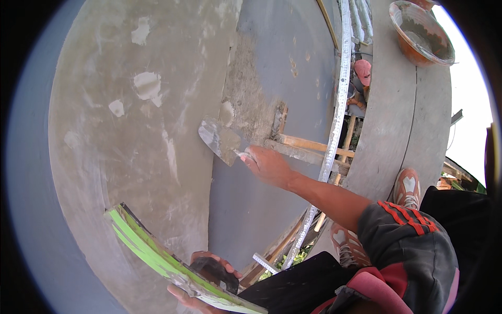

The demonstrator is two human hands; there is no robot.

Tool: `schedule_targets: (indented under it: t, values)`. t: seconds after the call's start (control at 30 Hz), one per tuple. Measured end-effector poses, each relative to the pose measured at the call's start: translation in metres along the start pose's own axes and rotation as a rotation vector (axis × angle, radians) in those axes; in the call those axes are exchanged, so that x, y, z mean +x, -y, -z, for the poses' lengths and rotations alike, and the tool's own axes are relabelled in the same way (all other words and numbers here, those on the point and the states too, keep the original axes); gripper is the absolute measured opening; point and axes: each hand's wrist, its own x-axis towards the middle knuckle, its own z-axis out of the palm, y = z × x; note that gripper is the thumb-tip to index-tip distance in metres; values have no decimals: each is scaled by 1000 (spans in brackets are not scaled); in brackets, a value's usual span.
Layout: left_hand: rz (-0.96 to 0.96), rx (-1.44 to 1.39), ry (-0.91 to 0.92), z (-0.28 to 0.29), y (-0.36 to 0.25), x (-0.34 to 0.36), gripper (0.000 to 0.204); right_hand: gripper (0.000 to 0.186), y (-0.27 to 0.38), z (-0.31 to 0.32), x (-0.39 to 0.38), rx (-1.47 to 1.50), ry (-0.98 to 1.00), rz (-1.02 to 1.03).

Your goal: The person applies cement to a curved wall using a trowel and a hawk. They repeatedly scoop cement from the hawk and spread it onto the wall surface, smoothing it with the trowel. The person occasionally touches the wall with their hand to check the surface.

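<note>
My right hand (266,165) is closed on the handle of a metal trowel (219,141), whose blade lies against or very close to the plastered wall, beside a rough grey strip (246,78). In the lower left, my left hand (219,260) grips a long green float (141,240) with a dark handle block; part of that hand is hidden behind it. The wall (125,136) has beige plaster with pale patches and a smoother blue-grey section (293,47).
A long metal pole (342,78) crosses beside the grey platform (392,115) under my feet. An orange basin (421,36) with grey residue stands at the upper right. A co-worker in a pink cap (362,72) is below, between wall and platform. Wooden battens (303,143) jut near the trowel.
</note>
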Motion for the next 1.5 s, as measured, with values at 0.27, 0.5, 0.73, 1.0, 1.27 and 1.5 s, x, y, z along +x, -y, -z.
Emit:
schedule_targets:
  t: [0.27, 0.5, 0.73, 1.0, 1.27, 1.5]
  values:
    - [6, -4, -50, -5, -2, -2, 113, 39, -11, 22, 35, 55, -145, -65]
    - [43, 28, 8, -12, -1, 10, 115, 40, -5, 14, 9, 4, -90, 52]
    - [32, -6, -28, -19, -2, 10, 116, 39, -8, 21, 22, -95, 5, 68]
    - [40, 38, -40, -10, -4, 3, 116, 38, -16, 42, 49, -94, -52, -23]
    - [26, 17, -98, -22, -2, 5, 118, 35, -14, 25, 9, -93, 30, 69]
    - [-13, 24, -122, -28, -7, 7, 117, 36, -10, 23, 16, -125, 71, 116]
